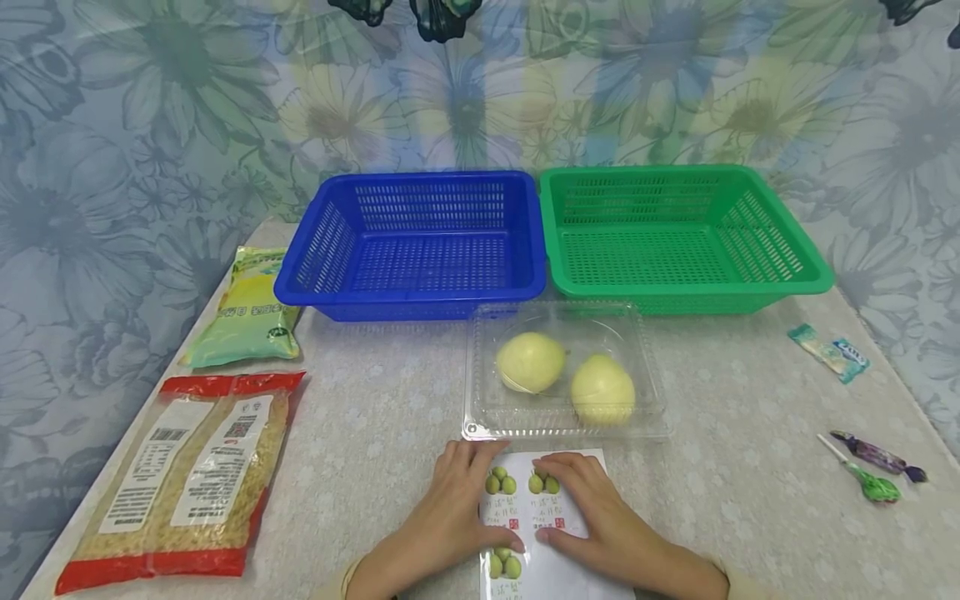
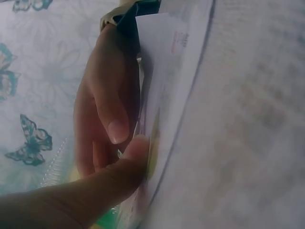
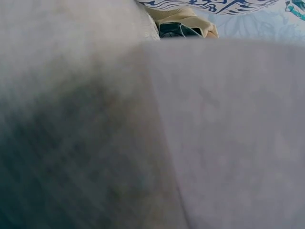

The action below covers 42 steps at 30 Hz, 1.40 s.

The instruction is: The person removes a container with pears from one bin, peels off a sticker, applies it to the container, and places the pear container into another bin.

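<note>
A white label sheet (image 1: 555, 550) printed with green fruit and small writing lies near the front of the table. My left hand (image 1: 450, 508) rests on its left side, thumb laid across the sheet. On the upper right part rests my right hand (image 1: 600, 521), its fingers by a fruit picture and its thumb beside the print. In the left wrist view the left thumb (image 2: 100, 193) touches the sheet (image 2: 183, 57), and the right hand (image 2: 109, 81) is behind it. The right wrist view is blurred and shows a pale surface. Just beyond the sheet stands a clear plastic box (image 1: 480, 417).
Two pale yellow-green round fruits (image 1: 531, 362) are in the clear box. Behind it stand a blue basket (image 1: 408, 298) and a green basket (image 1: 690, 292). Bags, a yellow-green one (image 1: 251, 321) and a red-edged one (image 1: 183, 483), lie left. Wrapped candies (image 1: 828, 352) and a lollipop (image 1: 873, 483) lie right.
</note>
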### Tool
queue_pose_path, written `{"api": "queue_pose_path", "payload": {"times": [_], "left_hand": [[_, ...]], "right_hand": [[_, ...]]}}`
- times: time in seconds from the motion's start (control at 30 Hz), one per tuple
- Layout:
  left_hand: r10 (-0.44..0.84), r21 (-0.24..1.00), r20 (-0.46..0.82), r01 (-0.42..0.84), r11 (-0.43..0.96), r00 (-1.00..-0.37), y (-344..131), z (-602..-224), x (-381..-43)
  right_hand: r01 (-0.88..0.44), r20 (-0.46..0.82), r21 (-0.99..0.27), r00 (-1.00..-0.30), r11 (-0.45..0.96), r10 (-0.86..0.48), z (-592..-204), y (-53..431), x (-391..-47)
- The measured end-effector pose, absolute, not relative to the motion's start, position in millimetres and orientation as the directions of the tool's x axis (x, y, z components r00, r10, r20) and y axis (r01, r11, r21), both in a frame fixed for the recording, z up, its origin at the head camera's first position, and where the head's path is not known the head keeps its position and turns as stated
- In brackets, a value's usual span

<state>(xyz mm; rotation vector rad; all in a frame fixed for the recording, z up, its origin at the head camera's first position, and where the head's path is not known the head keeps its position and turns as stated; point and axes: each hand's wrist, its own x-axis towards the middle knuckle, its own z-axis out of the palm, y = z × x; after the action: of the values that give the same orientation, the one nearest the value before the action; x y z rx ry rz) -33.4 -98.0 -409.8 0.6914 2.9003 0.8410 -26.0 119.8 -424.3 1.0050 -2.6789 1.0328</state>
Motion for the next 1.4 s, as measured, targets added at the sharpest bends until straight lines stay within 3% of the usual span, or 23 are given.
{"api": "queue_pose_path", "payload": {"times": [0.3,0.5,0.63,0.9,1.4], "left_hand": [[0.446,0.705,-0.015,0.307,0.640,-0.895,-99.0,-408.7,-32.6],[0.457,0.897,-0.002,0.200,0.394,-0.890,-96.6,-407.4,-35.2],[0.498,0.978,-0.071,0.038,0.206,-0.864,-93.6,-407.4,-36.2],[0.540,0.991,-0.114,-0.137,-0.003,-0.834,-85.4,-412.8,-35.1],[0.561,0.939,-0.260,-0.341,-0.042,-0.786,-88.0,-413.6,-38.6]], "right_hand": [[-0.607,0.343,-0.627,-0.778,0.489,-0.526,-425.5,121.3,-28.0],[-0.597,0.348,-0.657,-0.781,0.460,-0.518,-424.7,122.2,-27.9],[-0.598,0.357,-0.667,-0.780,0.444,-0.514,-423.7,120.9,-27.9],[-0.609,0.367,-0.666,-0.771,0.432,-0.521,-423.3,120.3,-25.4],[-0.555,0.339,-0.700,-0.813,0.450,-0.474,-419.3,120.2,-23.9]]}}
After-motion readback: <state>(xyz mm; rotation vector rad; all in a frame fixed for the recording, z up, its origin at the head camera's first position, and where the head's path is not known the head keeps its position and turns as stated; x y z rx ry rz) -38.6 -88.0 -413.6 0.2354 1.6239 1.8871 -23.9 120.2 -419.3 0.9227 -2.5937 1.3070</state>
